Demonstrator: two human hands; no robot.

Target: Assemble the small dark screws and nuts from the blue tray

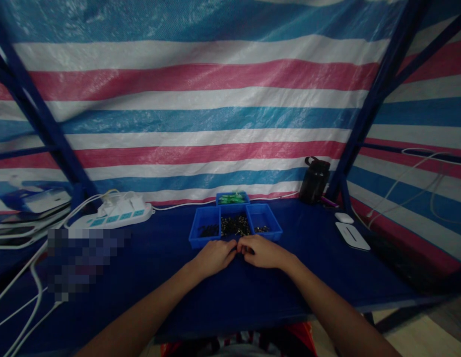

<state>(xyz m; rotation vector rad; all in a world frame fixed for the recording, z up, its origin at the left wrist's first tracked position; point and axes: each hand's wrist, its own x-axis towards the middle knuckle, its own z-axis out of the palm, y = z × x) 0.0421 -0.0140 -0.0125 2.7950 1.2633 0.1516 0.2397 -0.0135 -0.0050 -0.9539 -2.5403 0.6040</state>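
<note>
My left hand [215, 257] and my right hand [263, 250] meet just in front of the blue bins, fingertips nearly touching. Fingers on both are curled in a pinch; whatever they hold is too small or hidden to name. Right behind the fingertips, the middle blue bin holds a heap of small dark and shiny parts [235, 224]. In the left blue bin [195, 237] lie thin black pieces [209, 230]. A few small metallic parts [261, 229] rest in the right blue bin [271, 220]. Green items [232, 199] fill another blue bin at the back.
A white power strip [120, 216] with plugs and cables stands at left, near stacked phone-like devices [20, 228]. At right are a black bottle [314, 181], a flat white device [352, 236] and a small white case [344, 217]. Blue metal posts and a striped tarp enclose the blue table [300, 277].
</note>
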